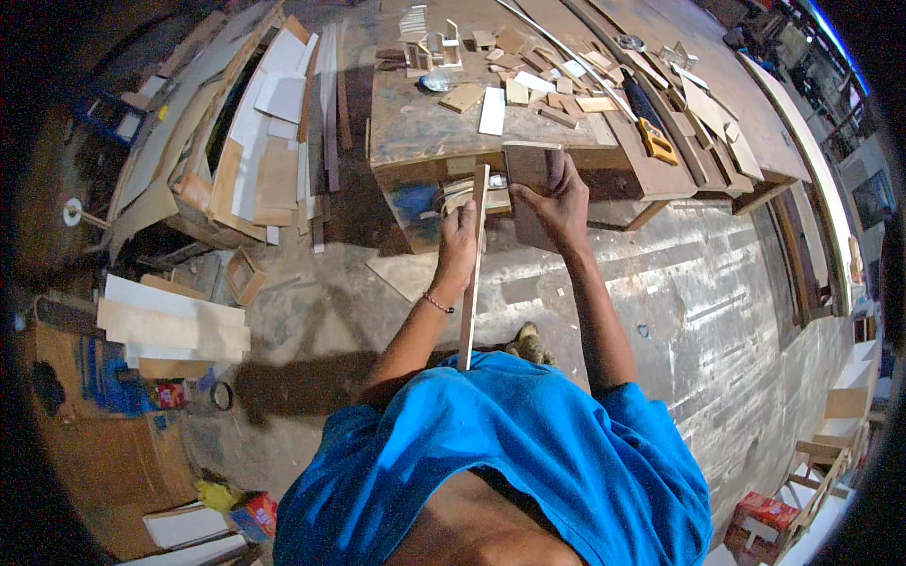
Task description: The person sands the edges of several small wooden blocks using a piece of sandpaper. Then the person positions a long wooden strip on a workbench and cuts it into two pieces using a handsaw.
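1. Workpieces. The wooden strip extends toward the blue shirt from the near side of the workbench. The left hand is closed around its upper part. The right hand clamps the brown board, thumb across the face, at the workbench's front edge; contact with that edge cannot be determined.

2. Handling. Recommended: hold the 2 pieces steady, keep the strip straight, and keep fingertips clear of the edges if the pieces meet. A light, even grip should suffice.

3. Containers. The recess below the workbench top contains pale pieces, partly hidden; material unclear. Left of the workbench, on the floor, is 1 small wooden frame box; contents not discernible. Nearer the person, right of the workbench, is 1 red carton; contents not visible.
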`<state>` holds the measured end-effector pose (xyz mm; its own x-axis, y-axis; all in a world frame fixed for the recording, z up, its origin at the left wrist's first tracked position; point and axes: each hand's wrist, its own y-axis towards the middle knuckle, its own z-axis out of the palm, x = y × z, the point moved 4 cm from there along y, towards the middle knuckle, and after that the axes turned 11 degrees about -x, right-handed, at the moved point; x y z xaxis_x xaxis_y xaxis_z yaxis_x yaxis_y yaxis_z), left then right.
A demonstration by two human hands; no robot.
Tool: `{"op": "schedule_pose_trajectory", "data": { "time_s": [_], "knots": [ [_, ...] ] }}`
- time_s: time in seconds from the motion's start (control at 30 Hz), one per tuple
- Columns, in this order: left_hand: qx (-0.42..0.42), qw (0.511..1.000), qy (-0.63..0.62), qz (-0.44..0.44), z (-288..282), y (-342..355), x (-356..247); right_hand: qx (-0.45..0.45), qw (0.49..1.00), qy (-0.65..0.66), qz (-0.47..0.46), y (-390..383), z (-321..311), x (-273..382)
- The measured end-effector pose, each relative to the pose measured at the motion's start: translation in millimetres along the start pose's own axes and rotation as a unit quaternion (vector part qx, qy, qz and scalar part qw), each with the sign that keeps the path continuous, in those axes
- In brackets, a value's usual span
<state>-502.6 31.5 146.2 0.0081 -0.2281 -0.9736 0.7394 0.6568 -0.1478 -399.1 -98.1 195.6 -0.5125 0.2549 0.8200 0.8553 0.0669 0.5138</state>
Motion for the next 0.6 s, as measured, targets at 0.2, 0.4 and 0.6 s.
{"op": "schedule_pose_trajectory", "data": {
  "time_s": [0.2,0.4,0.6],
  "knots": [
    [0.104,0.990,-0.077,-0.054,23,20,19,0.050,0.998,0.009,0.027,11,-16,-4],
    [0.090,0.995,-0.031,-0.013,61,51,41,0.043,0.999,-0.019,-0.009,58,-18,-33],
    [0.085,0.996,0.032,-0.005,117,69,48,0.050,0.995,-0.044,-0.072,123,-21,-75]
  ]
}}
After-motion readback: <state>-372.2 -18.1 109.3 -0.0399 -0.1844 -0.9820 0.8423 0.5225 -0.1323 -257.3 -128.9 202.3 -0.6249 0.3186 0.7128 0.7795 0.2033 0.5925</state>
